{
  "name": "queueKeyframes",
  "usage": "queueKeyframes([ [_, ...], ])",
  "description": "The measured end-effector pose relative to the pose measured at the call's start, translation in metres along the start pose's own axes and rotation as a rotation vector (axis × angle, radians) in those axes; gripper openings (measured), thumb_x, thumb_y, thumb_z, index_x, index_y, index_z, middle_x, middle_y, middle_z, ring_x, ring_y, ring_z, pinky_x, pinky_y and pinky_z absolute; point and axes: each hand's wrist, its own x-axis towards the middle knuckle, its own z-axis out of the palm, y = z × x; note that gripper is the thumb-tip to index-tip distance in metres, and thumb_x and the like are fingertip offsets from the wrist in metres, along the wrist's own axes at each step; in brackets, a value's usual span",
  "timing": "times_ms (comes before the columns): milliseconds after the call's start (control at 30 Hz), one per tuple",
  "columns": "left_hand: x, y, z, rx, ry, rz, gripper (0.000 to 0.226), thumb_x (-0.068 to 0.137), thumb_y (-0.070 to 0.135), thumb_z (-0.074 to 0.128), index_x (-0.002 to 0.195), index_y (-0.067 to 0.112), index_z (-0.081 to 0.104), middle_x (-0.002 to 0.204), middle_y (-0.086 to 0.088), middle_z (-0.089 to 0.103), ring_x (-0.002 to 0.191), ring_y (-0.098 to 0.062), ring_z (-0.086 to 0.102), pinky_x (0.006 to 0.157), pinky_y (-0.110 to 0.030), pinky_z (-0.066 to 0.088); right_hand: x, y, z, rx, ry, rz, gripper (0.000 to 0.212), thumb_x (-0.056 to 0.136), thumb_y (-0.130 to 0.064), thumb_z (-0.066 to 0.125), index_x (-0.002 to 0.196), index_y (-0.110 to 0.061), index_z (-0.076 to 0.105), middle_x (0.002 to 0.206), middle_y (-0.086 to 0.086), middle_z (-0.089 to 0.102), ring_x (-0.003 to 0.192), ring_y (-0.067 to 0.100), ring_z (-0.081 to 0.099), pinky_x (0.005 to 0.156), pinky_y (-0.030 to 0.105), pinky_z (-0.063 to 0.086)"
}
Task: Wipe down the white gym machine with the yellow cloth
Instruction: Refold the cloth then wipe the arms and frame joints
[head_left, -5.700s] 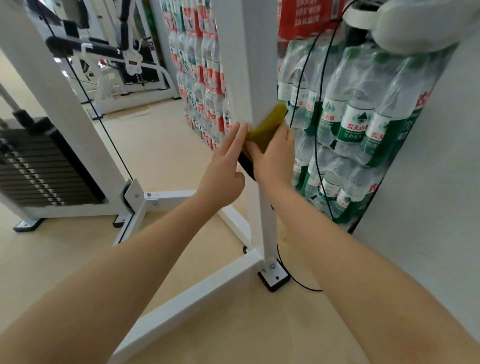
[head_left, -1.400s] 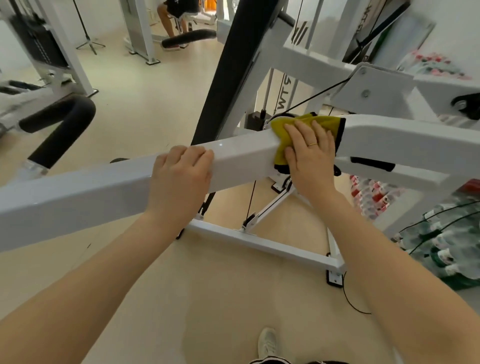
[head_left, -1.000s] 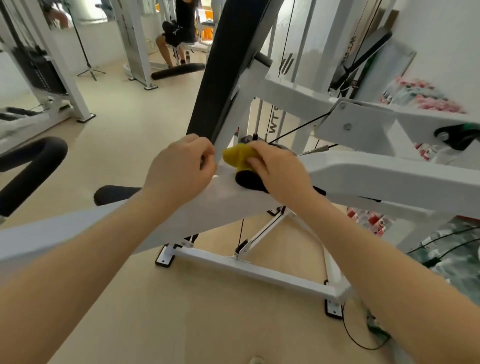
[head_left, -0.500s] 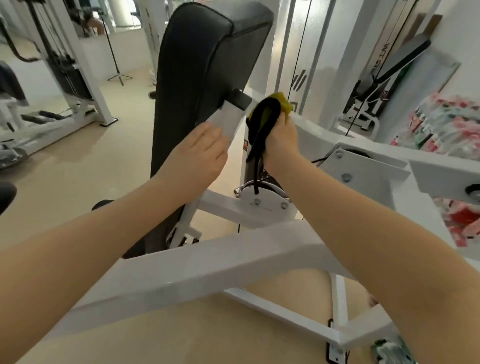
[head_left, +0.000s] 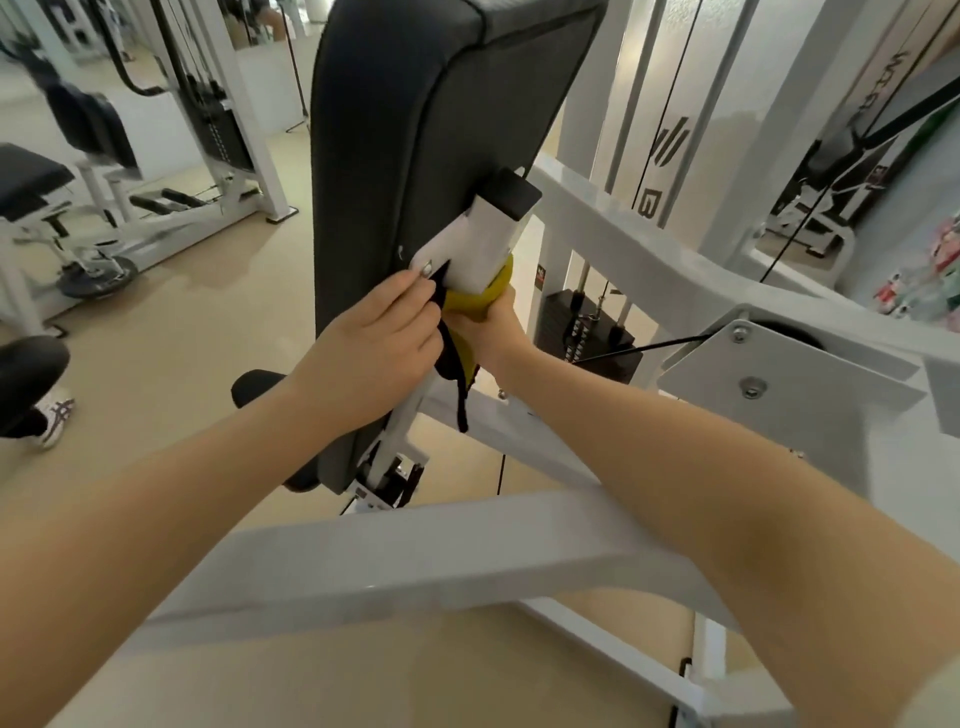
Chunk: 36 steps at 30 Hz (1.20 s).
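In the head view, our right hand is curled tight around the bunched yellow cloth with black edging, pressing it against the underside of the white metal support post behind the black padded backrest. Our left hand pinches the cloth's black edge just beside it. The post's long axis runs up and away from both hands, right hand nearer; its white paint looks glossy.

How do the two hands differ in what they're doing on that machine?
The right hand is wrapped around the yellow cloth, pressing it under the white bracket; the left hand holds no cloth. The left hand lies beside the black back pad, fingers by a bolt; the right hand sits further right, partly hidden by the cloth. Both are bare and reach the same bracket.
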Motion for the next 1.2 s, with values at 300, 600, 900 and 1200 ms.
queueKeyframes([
  [300,0.0,0.003,0.025,0.086,0.065,0.031,0.049,0.096,0.005,0.019,0.086,0.008,0.067,0.094,-0.009,0.068,0.108,-0.029,0.059,0.107,-0.04,0.021,-0.005,-0.027,-0.029,0.009,0.204,-0.322,0.074,0.079,-0.021,0.074,0.136,-0.013,0.028,0.119,-0.005,0.046,0.107,0.011,0.048,0.092,0.029,0.048],
  [600,0.005,0.015,0.035,-0.004,0.05,0.058,0.028,0.086,0.01,0.042,0.079,0.009,0.069,0.084,-0.007,0.07,0.105,-0.028,0.062,0.104,-0.044,0.024,0.014,0.017,0.012,0.023,0.008,0.078,0.071,0.079,-0.019,0.074,0.131,-0.015,0.026,0.109,0.007,0.052,0.103,0.021,0.054,0.087,0.033,0.048],
  [900,-0.015,0.003,0.056,0.25,-0.202,0.308,0.039,0.075,0.01,0.038,0.091,0.013,0.074,0.098,-0.007,0.07,0.1,-0.023,0.063,0.095,-0.037,0.029,0.007,-0.015,-0.027,0.023,0.159,-0.27,0.071,0.079,-0.022,0.072,0.134,-0.015,0.028,0.125,0.001,0.05,0.112,0.017,0.051,0.094,0.036,0.049],
  [1200,-0.014,-0.005,0.068,0.407,-0.12,0.374,0.034,0.077,0.021,0.042,0.089,0.024,0.074,0.099,0.002,0.07,0.102,-0.015,0.061,0.091,-0.035,0.029,0.016,0.022,0.015,-0.031,-0.065,0.209,0.072,0.086,-0.022,0.067,0.141,-0.014,0.022,0.127,0.007,0.047,0.119,0.024,0.046,0.087,0.028,0.038],
])
